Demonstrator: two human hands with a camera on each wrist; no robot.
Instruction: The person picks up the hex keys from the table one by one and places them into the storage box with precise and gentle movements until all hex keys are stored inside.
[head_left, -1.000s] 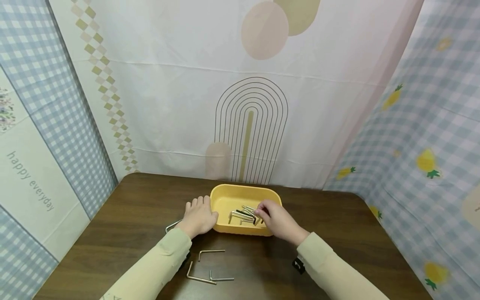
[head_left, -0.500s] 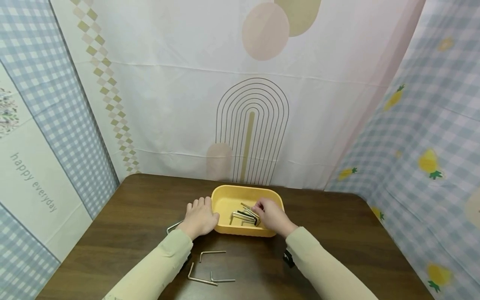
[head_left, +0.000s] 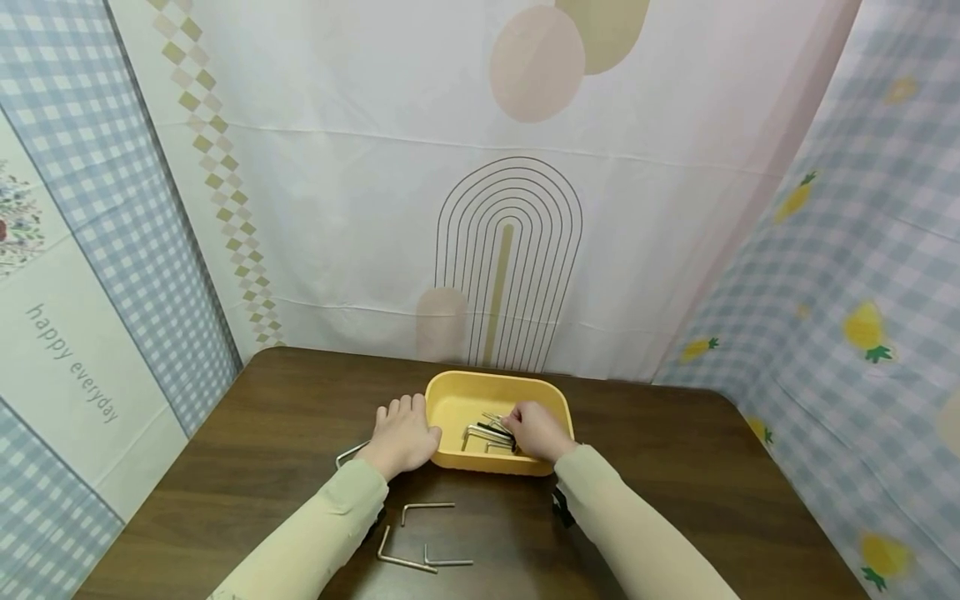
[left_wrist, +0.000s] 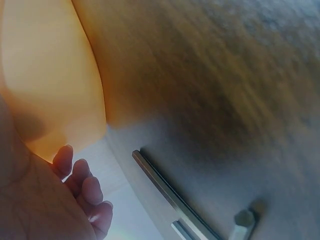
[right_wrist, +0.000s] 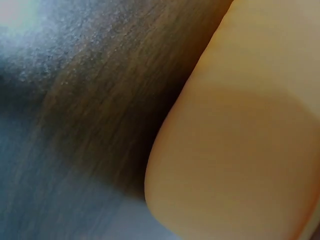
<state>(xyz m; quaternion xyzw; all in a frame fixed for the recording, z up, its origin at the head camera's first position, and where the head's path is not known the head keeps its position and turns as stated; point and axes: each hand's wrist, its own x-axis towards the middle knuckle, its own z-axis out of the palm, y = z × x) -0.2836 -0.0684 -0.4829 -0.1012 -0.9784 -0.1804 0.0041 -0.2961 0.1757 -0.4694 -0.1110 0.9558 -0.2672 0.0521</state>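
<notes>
This is a curtained-in nook of homely look; whether it stands in a house or a studio cannot be told. A pale cloth (head_left: 360, 208) printed with arches and discs hangs at the far side, a gingham cloth (head_left: 142, 250) reading "happy everyday" at the left, a fruit-print cloth (head_left: 847, 250) at the right, around a dark wood-grain table (head_left: 675, 467) bearing L-shaped metal keys (head_left: 408, 563).

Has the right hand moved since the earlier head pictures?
Yes: against the arch print, the right hand has moved left, farther over the bin.
</notes>
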